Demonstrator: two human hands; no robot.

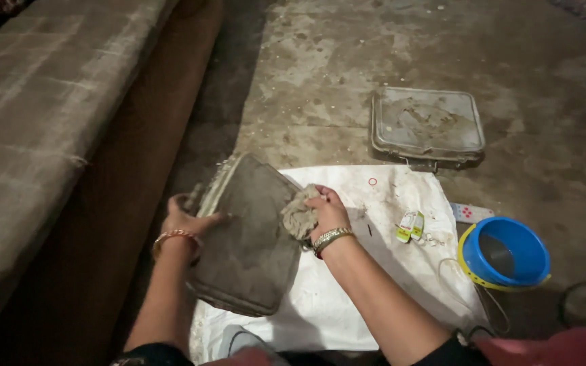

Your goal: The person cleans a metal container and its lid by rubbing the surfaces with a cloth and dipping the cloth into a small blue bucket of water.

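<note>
My left hand (188,218) grips the left edge of a dirty grey square tray (249,251), held tilted above a white sheet (347,298). My right hand (327,211) presses a frayed grey scrubbing wad (298,215) against the tray's upper right face. Both wrists wear bangles.
A second dusty square tray (427,127) lies flat on the stained concrete floor (347,61) beyond the sheet. A blue bowl (506,252) with a yellow rim stands at right, small sachets (410,226) beside it. A cloth-covered bench (42,122) runs along the left.
</note>
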